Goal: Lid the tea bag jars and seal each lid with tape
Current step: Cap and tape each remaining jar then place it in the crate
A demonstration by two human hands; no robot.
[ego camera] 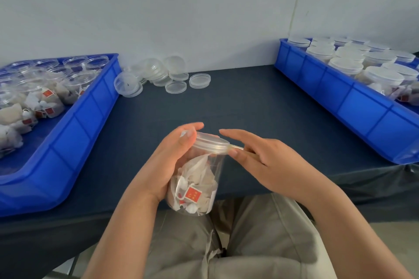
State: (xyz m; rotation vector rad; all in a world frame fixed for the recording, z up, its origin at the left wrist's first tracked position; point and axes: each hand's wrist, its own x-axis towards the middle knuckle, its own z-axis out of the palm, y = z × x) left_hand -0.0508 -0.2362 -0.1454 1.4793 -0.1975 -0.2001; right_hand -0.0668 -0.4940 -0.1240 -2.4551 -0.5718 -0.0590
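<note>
A clear plastic jar [197, 186] full of tea bags with red tags is tilted over the table's front edge. My left hand [167, 163] grips its side, thumb on the clear lid [210, 142] that sits on its mouth. My right hand [265, 161] is at the lid's right rim, where a strip of clear tape [235, 147] runs from the rim under the thumb and fingers. The tape roll is hidden.
A blue tray [74, 124] at left holds open jars and loose tea bags. Loose clear lids [172, 79] lie at the back by the wall. Another blue tray [340, 95] at right holds several lidded jars. A dark cloth covers the table [238, 102].
</note>
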